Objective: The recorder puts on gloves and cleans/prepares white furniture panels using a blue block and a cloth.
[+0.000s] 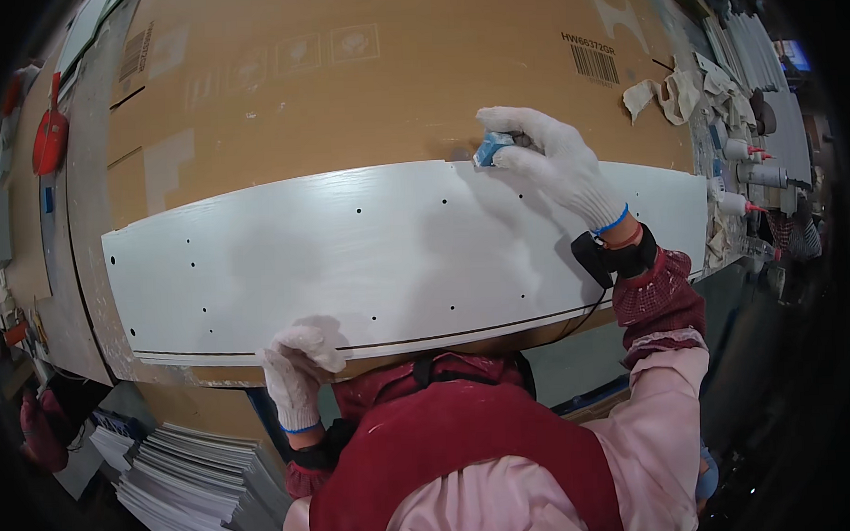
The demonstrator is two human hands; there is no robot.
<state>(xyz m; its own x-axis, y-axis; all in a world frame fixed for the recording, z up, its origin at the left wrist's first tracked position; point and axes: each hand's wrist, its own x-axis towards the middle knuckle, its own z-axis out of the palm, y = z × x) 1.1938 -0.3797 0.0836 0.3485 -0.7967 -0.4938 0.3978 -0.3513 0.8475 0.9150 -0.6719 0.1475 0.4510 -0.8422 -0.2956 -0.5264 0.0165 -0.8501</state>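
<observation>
A long white panel with several small drilled holes lies across the bench, a dark groove running along its near edge. My right hand, in a white knitted glove, is closed around a small blue block. It holds the block at the panel's far edge, right of the middle; the block's underside is hidden. At the near edge, left of the middle, my gloved left hand curls its fingers over the panel's rim. Part of that grip is out of sight beneath the edge.
Flattened brown cardboard covers the bench behind the panel. Scraps of cloth and white bottles with red tips stand at the right. A red tool lies far left. Below left is a stack of thin boards.
</observation>
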